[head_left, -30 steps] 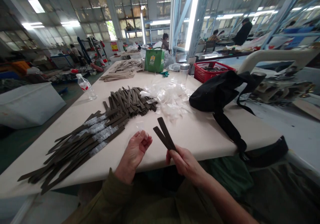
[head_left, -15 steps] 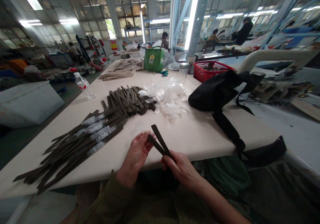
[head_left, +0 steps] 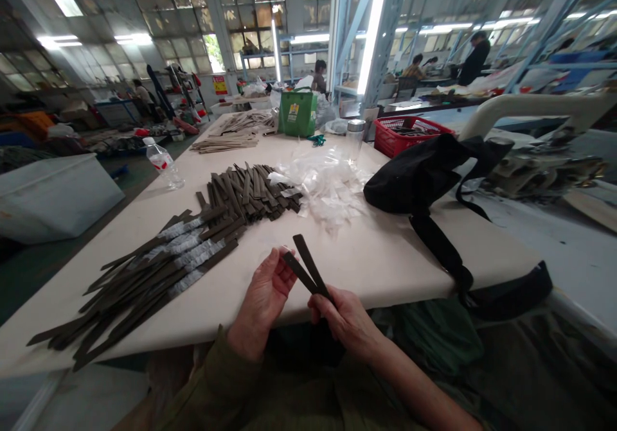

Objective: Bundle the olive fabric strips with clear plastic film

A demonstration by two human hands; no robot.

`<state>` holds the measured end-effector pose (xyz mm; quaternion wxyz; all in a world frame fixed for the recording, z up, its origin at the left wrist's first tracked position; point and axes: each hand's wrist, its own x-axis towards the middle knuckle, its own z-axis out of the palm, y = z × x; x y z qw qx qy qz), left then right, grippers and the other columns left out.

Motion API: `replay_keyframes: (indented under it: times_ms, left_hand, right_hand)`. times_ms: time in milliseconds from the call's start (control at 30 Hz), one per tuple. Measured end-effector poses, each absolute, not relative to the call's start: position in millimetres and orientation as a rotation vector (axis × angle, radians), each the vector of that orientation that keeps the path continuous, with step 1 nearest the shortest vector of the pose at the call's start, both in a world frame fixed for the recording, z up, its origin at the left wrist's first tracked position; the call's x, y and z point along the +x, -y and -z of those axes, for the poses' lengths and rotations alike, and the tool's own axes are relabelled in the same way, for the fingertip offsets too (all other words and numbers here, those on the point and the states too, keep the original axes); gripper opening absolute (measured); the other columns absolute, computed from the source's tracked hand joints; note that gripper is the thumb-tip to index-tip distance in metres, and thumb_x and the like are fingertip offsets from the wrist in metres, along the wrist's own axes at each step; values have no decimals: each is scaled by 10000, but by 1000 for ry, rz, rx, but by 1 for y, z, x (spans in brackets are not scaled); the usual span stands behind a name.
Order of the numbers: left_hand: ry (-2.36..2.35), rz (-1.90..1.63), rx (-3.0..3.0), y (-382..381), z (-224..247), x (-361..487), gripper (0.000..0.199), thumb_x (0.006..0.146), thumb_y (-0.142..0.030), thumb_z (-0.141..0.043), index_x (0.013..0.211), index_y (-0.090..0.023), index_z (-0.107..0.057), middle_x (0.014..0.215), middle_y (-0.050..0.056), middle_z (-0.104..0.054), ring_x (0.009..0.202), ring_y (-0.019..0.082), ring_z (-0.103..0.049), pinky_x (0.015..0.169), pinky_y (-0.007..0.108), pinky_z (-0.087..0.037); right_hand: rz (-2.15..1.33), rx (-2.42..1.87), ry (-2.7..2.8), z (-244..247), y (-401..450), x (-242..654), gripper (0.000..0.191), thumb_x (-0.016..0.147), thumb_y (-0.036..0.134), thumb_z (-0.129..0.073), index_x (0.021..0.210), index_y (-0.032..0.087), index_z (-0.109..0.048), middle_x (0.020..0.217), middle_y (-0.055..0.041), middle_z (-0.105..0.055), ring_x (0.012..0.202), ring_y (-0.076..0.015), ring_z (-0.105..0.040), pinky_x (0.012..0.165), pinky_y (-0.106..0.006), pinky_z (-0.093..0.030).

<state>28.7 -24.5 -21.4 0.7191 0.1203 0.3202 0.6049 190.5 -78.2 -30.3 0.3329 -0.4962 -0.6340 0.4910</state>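
Note:
Two dark grey-brown fabric strips fan apart in a narrow V above the table's near edge. My right hand is closed around their lower part, thumb on top. My left hand is beside the upper end of the left strip, its fingers curled and thumb and forefinger close together. A small whitish, see-through bit shows at those fingertips; I cannot make out what it is. Bundled strips with pale crinkled wrapping lie at the left, and a heap of shorter strips lies behind them.
Crumpled clear plastic lies mid-table. Right of it are a black bag with straps, a red basket and a glass jar. A green bag stands behind; a water bottle stands left. Other people work far off.
My left thumb has moved off the end of the left strip, which now shows in front of the fingers. My right hand keeps its hold.

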Motion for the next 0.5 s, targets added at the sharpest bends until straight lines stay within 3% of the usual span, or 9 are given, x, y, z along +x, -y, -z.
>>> replay_keyframes:
  times_ms: [200,500]
  left_hand:
    - [-664,-1334,257,23,21,26,161,739,-281,-757,816,-162,-680,783,-10,-718,731,111,-678,746,250,-553]
    - [-672,-1332,220,24,19,28,106,803,-237,-693,812,-132,-679,776,32,-728,766,136,-692,744,260,-557]
  right_hand:
    - [-1248,-1288,1618,31,79,193,266,954,329,-400,848,196,-604,703,5,-632,451,-99,-481,448,-213,-370]
    - [-1293,-1285,1685,37,76,192,282,955,301,-403,780,177,-585,695,8,-626,442,-73,-472,437,-186,-349]
